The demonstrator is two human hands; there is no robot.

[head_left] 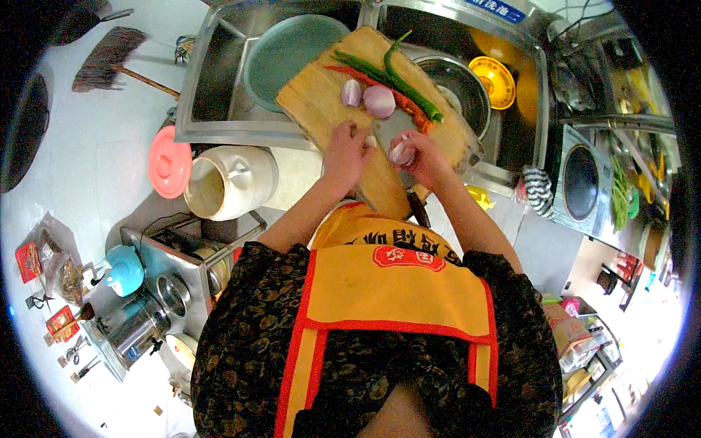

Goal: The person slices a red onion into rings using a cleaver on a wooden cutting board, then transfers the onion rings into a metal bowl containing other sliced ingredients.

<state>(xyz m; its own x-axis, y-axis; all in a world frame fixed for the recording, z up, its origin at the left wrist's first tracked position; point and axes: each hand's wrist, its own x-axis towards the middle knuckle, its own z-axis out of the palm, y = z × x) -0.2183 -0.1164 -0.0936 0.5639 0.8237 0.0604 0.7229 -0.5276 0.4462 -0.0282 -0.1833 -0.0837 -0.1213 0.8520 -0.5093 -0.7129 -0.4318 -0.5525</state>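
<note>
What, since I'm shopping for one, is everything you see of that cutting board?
The cutting board is a light brown, roughly rectangular slab, apparently wooden, with darker edges. It lies slanted across the double sink. Green chillies, red chilli, purplish onions and, seemingly, a knife rest on it. The left hand and right hand are over its near part; whether they touch it is unclear.

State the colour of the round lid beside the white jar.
The lid is pinkish red; see head view.

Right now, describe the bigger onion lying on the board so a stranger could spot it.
Find the metal sink, then the wooden board over it. Beside the green peppers lies the purple-white onion, rounder and wider than the slimmer onion on its left.
</note>
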